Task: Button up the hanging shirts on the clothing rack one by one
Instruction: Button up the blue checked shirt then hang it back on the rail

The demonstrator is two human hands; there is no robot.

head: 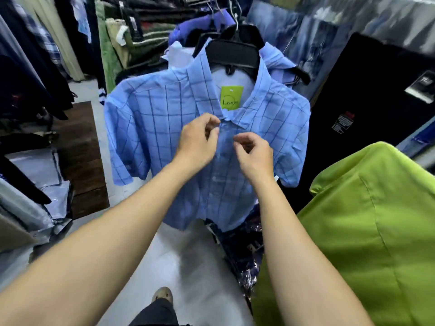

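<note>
One blue checked shirt [164,118] fills the centre of the frame, hung on a black hanger [233,55] at upper centre, front facing the camera. One green shirt [353,220] takes the lower right corner. More blue garments [195,27] crowd behind the hanger at upper centre; their count cannot be told.

Placket [223,175] runs down centre frame and appears closed along its lower length; blur prevents a button count. One green label [231,97] shows inside the open collar [237,118].

Two hands, both at centre frame just below the collar. Left hand [197,142]: fingers curled, thumb and forefinger pinched at the placket edge just under the collar; whether cloth or a button is held cannot be told. Right hand [255,152]: fingers loosely curled, tips close together, beside the placket; no clear hold on anything visible.

Judgement: step in hand is the topmost button below the collar. To do it well: one hand holds the buttonhole edge flat and taut, the other tips the button edge-first through, then both smooth the placket straight.
</note>
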